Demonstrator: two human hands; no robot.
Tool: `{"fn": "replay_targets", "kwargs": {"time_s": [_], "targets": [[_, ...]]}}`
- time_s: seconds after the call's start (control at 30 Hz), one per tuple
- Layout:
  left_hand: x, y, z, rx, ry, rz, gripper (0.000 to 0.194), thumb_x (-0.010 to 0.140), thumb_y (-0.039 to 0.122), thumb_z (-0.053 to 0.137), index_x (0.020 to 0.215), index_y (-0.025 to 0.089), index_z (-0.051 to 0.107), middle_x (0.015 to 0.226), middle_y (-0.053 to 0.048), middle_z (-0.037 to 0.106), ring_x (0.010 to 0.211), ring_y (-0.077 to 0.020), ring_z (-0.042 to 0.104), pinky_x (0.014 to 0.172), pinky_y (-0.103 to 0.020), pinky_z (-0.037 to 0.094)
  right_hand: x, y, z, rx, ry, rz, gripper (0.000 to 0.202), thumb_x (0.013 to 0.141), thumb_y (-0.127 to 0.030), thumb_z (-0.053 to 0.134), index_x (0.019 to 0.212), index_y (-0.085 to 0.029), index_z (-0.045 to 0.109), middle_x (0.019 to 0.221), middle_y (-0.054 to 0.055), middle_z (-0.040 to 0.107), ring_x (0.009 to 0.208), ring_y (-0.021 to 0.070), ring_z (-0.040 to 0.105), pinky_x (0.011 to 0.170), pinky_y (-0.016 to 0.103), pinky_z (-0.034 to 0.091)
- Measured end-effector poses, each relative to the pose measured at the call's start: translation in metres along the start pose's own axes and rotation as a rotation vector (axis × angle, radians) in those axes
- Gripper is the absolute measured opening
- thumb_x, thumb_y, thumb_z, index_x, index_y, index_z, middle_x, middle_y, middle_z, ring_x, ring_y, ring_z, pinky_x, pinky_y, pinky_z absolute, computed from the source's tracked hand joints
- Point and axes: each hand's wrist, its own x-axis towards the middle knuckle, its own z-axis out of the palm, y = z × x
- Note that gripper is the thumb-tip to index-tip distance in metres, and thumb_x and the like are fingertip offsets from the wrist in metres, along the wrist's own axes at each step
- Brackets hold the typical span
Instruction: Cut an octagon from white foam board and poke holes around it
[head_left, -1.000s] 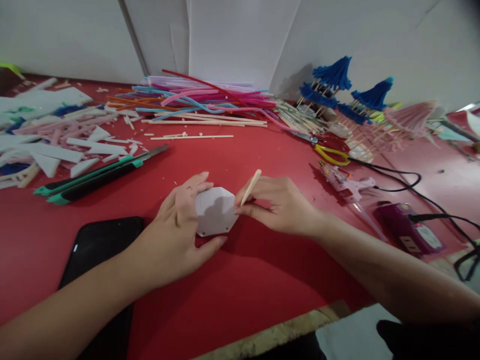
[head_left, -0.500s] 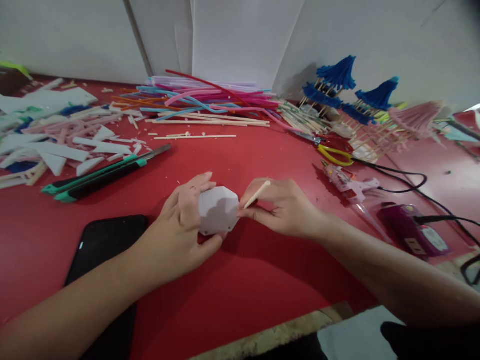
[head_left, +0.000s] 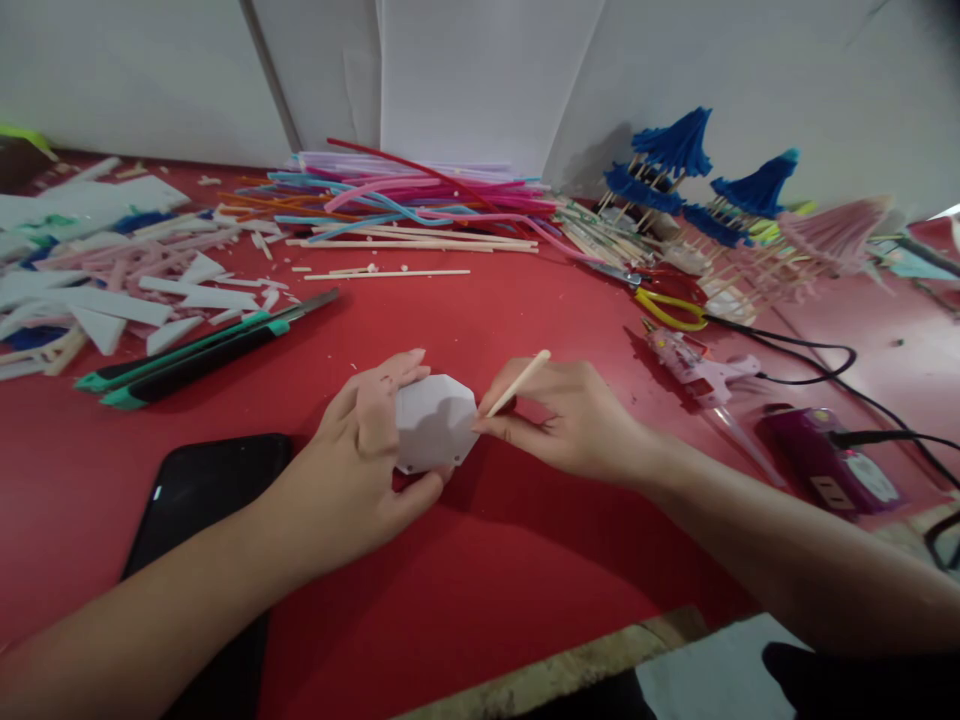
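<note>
My left hand (head_left: 371, 435) is closed round the left side of a white octagonal piece (head_left: 436, 420), thumb along its lower edge and fingers at its top left. Two small dark holes show near the piece's lower edge. In my right hand (head_left: 577, 415) a short wooden stick (head_left: 521, 383) is pinched between thumb and fingers, tilted up to the right. Its lower end is hidden by the fingertips, which are at the right edge of the white piece; I cannot tell whether the stick touches it.
Utility knives (head_left: 217, 350) and a black phone (head_left: 202, 490) lie left, near white scraps (head_left: 112, 300). Coloured pipe cleaners (head_left: 420, 195) and wooden sticks are at the back. Yellow-handled pliers (head_left: 671, 308), a corded glue gun (head_left: 697, 370), a purple power box (head_left: 829, 460) and blue tasselled models (head_left: 667, 150) stand right.
The wooden stick has turned slightly, its upper end rising and shifting right. Both hands keep nearly the same place, and the whole view has shifted a little.
</note>
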Motion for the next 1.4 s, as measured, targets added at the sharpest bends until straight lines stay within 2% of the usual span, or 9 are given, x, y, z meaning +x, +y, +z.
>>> {"fn": "replay_targets", "kwargs": {"time_s": [0.23, 0.43, 0.67, 0.8, 1.0, 1.27, 1.4], "targets": [[-0.0006, -0.0012, 0.0025, -0.002, -0.004, 0.011, 0.068, 0.083, 0.040, 0.056, 0.140, 0.019, 0.027, 0.145, -0.019, 0.040, 0.137, -0.0379, 0.037, 0.108, -0.057, 0.038, -0.0002, -0.0022, -0.0002, 0.000, -0.013, 0.019, 0.007, 0.090, -0.019, 0.063, 0.083, -0.019, 0.063, 0.083, 0.001, 0.072, 0.076, 0.0135, 0.067, 0.070, 0.023, 0.049], [-0.0003, -0.0014, 0.0021, -0.008, 0.004, 0.017, 0.070, 0.084, 0.038, 0.056, 0.142, 0.019, 0.022, 0.143, -0.019, 0.042, 0.136, -0.0365, 0.039, 0.107, -0.058, 0.038, -0.0006, -0.0030, -0.0010, -0.009, -0.022, 0.017, 0.007, 0.089, -0.018, 0.064, 0.083, -0.017, 0.064, 0.080, 0.002, 0.071, 0.074, 0.0136, 0.066, 0.069, 0.023, 0.048], [-0.0004, -0.0020, 0.0037, -0.040, 0.037, 0.040, 0.072, 0.083, 0.038, 0.058, 0.142, 0.020, 0.022, 0.142, -0.018, 0.043, 0.134, -0.0364, 0.042, 0.106, -0.055, 0.041, 0.0008, -0.0040, -0.0012, -0.013, -0.025, -0.002, 0.009, 0.090, -0.019, 0.063, 0.082, -0.016, 0.064, 0.080, 0.003, 0.071, 0.074, 0.0138, 0.065, 0.069, 0.023, 0.047], [-0.0006, -0.0018, 0.0039, -0.045, 0.045, 0.045, 0.070, 0.083, 0.037, 0.058, 0.142, 0.018, 0.023, 0.141, -0.019, 0.044, 0.135, -0.0375, 0.039, 0.106, -0.057, 0.040, 0.0004, -0.0037, -0.0018, -0.032, -0.051, -0.027, 0.013, 0.092, -0.015, 0.059, 0.081, -0.017, 0.065, 0.082, 0.003, 0.072, 0.076, 0.0144, 0.066, 0.070, 0.025, 0.048], [-0.0002, -0.0021, 0.0035, -0.048, 0.036, 0.045, 0.070, 0.083, 0.035, 0.058, 0.142, 0.020, 0.024, 0.140, -0.017, 0.044, 0.135, -0.0357, 0.040, 0.107, -0.055, 0.041, -0.0005, -0.0026, -0.0012, -0.021, -0.028, 0.000, 0.008, 0.090, -0.015, 0.062, 0.085, -0.018, 0.067, 0.084, 0.002, 0.073, 0.076, 0.0140, 0.067, 0.070, 0.024, 0.049], [-0.0011, -0.0027, 0.0047, -0.034, 0.062, 0.075, 0.071, 0.084, 0.036, 0.058, 0.143, 0.020, 0.020, 0.139, -0.019, 0.045, 0.133, -0.0381, 0.042, 0.105, -0.060, 0.041, 0.0007, -0.0037, -0.0002, -0.046, -0.060, -0.034, 0.011, 0.090, -0.012, 0.059, 0.083, -0.016, 0.067, 0.083, 0.004, 0.073, 0.076, 0.0156, 0.067, 0.071, 0.026, 0.049], [-0.0010, -0.0030, 0.0046, -0.057, 0.057, 0.063, 0.071, 0.084, 0.035, 0.058, 0.143, 0.023, 0.021, 0.141, -0.016, 0.045, 0.135, -0.0369, 0.041, 0.106, -0.058, 0.042, 0.0001, -0.0029, 0.0011, 0.014, -0.018, -0.022, 0.009, 0.089, -0.012, 0.061, 0.085, -0.018, 0.067, 0.085, 0.002, 0.074, 0.076, 0.0140, 0.067, 0.072, 0.024, 0.049]]}}
